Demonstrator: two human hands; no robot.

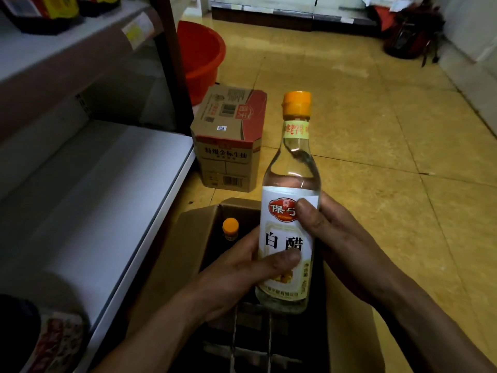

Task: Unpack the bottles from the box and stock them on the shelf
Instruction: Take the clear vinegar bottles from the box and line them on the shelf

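Note:
A clear glass bottle [291, 168] with an orange cap and a white label stands upright in the middle of the view, held above the open cardboard box [193, 232]. My left hand [242, 273] grips its lower body, thumb across the label. My right hand [330, 238] grips it from the right, thumb on the label's red logo. Inside the box another orange-capped bottle [230, 228] shows at the far left corner, and cardboard dividers fill the near part. The white lower shelf [102, 200] lies to the left.
A sealed printed carton [228, 141] stands on the tiled floor beyond the open box, with a red bucket [200, 57] behind it. An upper shelf [40, 47] carries dark bottles. A dark labelled container [40, 337] sits at the lower shelf's near end.

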